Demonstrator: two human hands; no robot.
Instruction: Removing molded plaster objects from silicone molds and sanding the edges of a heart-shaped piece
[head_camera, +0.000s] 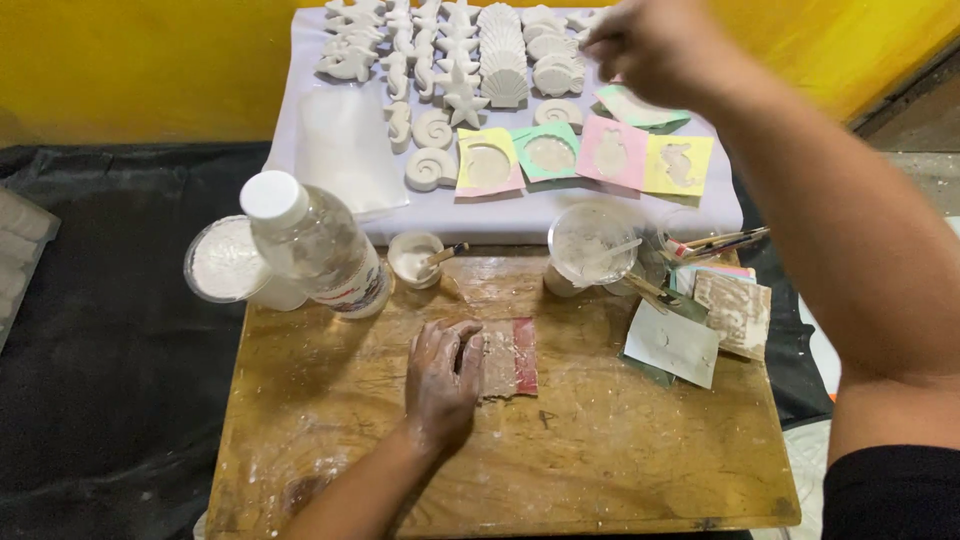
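Nearest the camera, the left hand (441, 375) lies flat on the wooden desk (620, 470), fingers together and dusted white, pressing the left edge of a small red mould (508, 357) caked with pale plaster. The mould sits near the middle of the desk, just right of that hand. The right hand (652, 42) is far off at the back, above the row of white cast shells (503, 62); its fingers look bunched as if pinching, but motion blur hides whether anything is held.

To hold the mould well, the flat palm seems the right choice: even pressure keeps it from sliding on the dusty wood (a slick surface, by the look of it).

Beyond the mould stand a small cup with a stick (415, 257), a clear plastic bottle (315, 245) beside a tub of white powder (226, 262), and a mixing cup (588, 245). Coloured foam squares (585, 157) with cut-out shapes lie on the white cloth (345, 160) behind.
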